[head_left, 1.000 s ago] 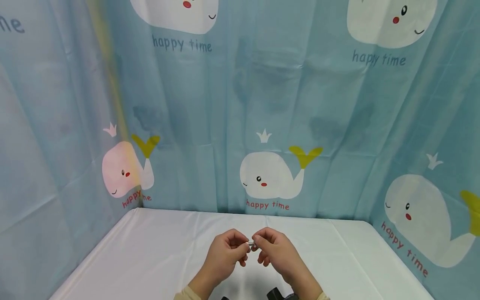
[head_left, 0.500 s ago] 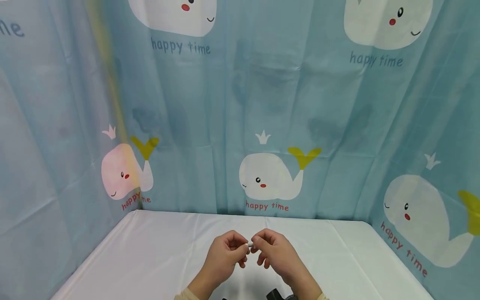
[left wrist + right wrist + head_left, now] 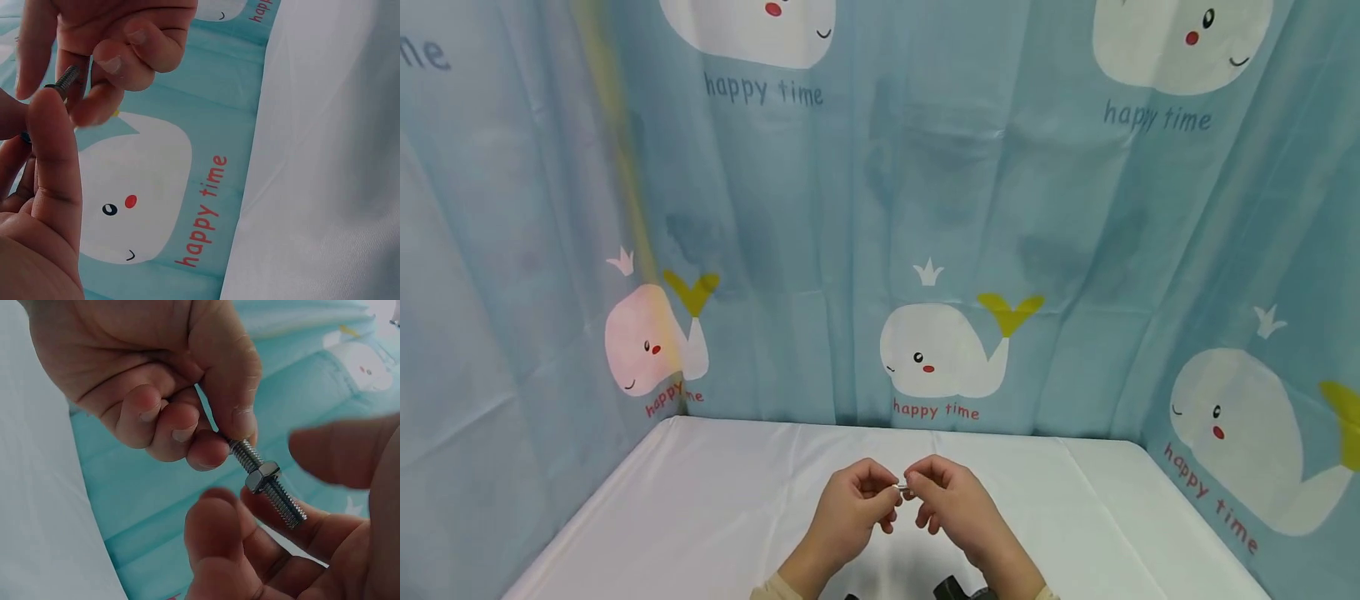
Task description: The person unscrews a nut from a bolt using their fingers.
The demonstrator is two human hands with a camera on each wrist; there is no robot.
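Observation:
A silver threaded bolt (image 3: pixel 240 450) carries a hex nut (image 3: pixel 262 476) partway along its shaft. My left hand (image 3: pixel 853 508) pinches one end of the bolt between thumb and index finger, which hide that end; its other fingers curl loosely. Facing it, my right hand (image 3: pixel 953 507) surrounds the nut and free threaded end without gripping. In the right wrist view its thumb (image 3: pixel 337 453) stands apart from the nut, while the index finger (image 3: pixel 312 528) lies behind the bolt tip. The left wrist view shows the threads (image 3: pixel 69 76) projecting past the left thumb (image 3: pixel 55 137).
Beneath the hands spreads a white-covered table (image 3: pixel 700 517). A blue curtain (image 3: pixel 820 250) printed with whales hangs behind it and along both sides. Black gear (image 3: pixel 951 588) shows by the right forearm at the bottom edge.
The head view tips slightly and returns. Both hands stay almost in place around the bolt, with only small shifts of the right fingertips.

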